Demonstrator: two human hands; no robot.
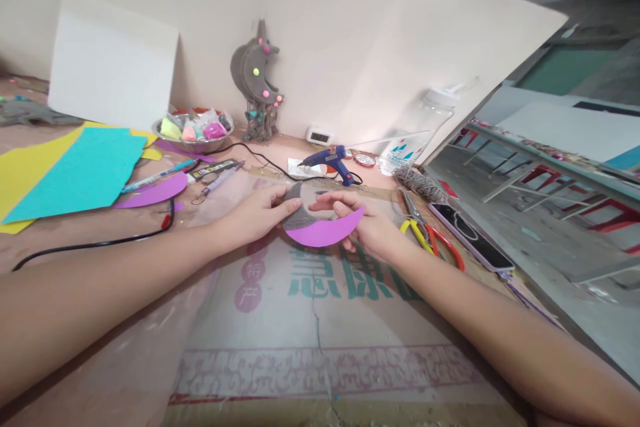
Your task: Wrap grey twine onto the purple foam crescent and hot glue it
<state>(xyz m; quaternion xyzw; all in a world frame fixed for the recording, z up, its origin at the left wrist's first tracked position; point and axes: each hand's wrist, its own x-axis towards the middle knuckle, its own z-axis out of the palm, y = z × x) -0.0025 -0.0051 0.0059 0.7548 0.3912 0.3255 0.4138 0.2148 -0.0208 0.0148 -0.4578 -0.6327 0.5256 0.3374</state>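
Between my hands is a crescent with a bright purple paper face and a grey, yarn-wrapped section at its left end. My left hand pinches that grey end between thumb and fingers. My right hand is curled around the purple right end, with fingertips showing below it and the thumb above. Whether yarn runs to the right fingers cannot be made out. Just beyond the hands lies a blue glue gun. Scissors with yellow and orange handles rest right of my right hand.
Teal sheet, purple paper cutout and pens lie left, near a black cable. A bowl of coloured clay and a grey decorated moon stand behind. Grey yarn, a phone and a clear bottle are right.
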